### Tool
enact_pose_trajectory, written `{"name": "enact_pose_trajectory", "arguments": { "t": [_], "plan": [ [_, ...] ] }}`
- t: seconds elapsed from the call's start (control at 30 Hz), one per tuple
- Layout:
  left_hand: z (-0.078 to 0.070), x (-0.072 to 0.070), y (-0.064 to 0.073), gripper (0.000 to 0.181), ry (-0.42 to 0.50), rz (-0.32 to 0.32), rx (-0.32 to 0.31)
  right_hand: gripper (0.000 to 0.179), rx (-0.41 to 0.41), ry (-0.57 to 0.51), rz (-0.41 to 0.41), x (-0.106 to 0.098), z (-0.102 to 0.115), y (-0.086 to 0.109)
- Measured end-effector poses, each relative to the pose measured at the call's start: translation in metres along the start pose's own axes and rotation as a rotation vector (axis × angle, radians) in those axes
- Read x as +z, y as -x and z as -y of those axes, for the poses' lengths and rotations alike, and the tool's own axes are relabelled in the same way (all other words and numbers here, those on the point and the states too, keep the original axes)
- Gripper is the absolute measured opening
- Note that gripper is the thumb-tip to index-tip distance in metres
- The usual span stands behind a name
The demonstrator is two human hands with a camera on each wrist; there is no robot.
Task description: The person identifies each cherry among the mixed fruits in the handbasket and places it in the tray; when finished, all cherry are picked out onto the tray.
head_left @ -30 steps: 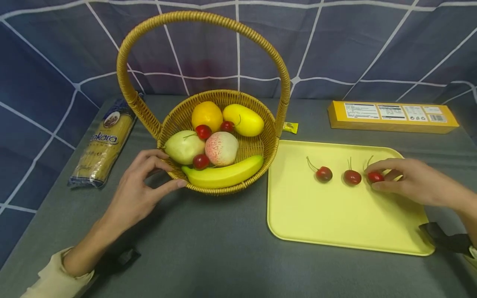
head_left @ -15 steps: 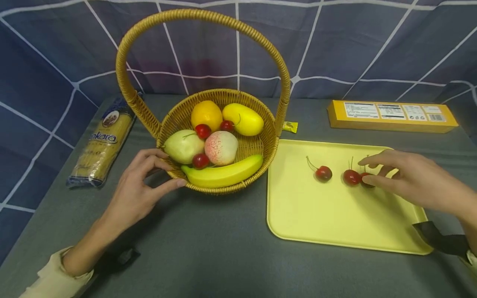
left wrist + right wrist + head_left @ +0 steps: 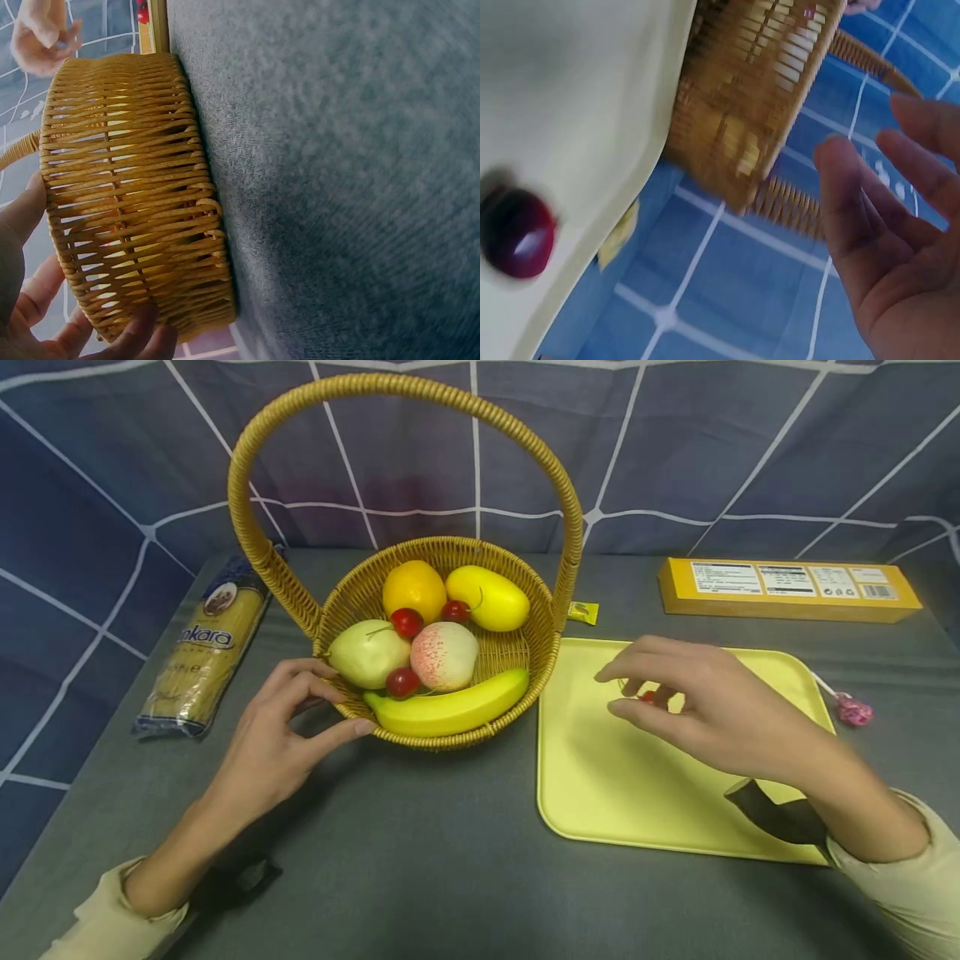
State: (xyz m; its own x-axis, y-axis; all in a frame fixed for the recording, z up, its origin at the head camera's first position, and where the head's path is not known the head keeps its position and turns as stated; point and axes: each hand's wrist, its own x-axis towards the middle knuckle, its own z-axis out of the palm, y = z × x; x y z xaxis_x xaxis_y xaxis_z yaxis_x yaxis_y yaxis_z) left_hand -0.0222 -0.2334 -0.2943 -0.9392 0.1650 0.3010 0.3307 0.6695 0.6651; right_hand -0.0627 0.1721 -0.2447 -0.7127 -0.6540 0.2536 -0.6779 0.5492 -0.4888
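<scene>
In the head view a wicker basket [image 3: 442,742] holds an orange [image 3: 414,592], a yellow mango-like fruit [image 3: 487,600], a green pear [image 3: 367,654], a peach [image 3: 444,657], a banana [image 3: 450,706] and several cherries [image 3: 402,682]. My left hand [image 3: 273,747] grips the basket's near left rim, thumb at the front and fingers along the outer wall [image 3: 135,195]. Over the yellow tray [image 3: 600,802] hovers my right hand [image 3: 697,710], fingers bent and apart with nothing visible between them. A red cherry [image 3: 647,697] shows past its fingers; another view of a cherry [image 3: 517,232] lies on the tray. The hand hides other cherries.
A pasta packet [image 3: 206,652] lies left of the basket. Behind the tray are a yellow box [image 3: 787,591] and a small yellow wrapper [image 3: 582,612]. A pink lollipop [image 3: 853,710] lies right of the tray. The basket's tall handle [image 3: 405,387] arches upward.
My right hand first slid the rightmost cherry left beside the middle one, then lifted and moved left over the tray. The lollipop came into view. My left hand stayed on the basket.
</scene>
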Motion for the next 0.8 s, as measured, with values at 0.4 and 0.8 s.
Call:
{"name": "enact_pose_trajectory", "arguments": {
  "t": [0.4,0.8],
  "plan": [
    [-0.001,-0.002,0.0,0.031,-0.009,0.005,0.008,0.035,0.0,-0.096,0.062,0.037,0.017,-0.087],
    [-0.001,-0.002,-0.001,0.03,-0.004,0.019,-0.002,0.06,0.243,-0.068,0.239,0.065,0.021,-0.143]
  ]
}}
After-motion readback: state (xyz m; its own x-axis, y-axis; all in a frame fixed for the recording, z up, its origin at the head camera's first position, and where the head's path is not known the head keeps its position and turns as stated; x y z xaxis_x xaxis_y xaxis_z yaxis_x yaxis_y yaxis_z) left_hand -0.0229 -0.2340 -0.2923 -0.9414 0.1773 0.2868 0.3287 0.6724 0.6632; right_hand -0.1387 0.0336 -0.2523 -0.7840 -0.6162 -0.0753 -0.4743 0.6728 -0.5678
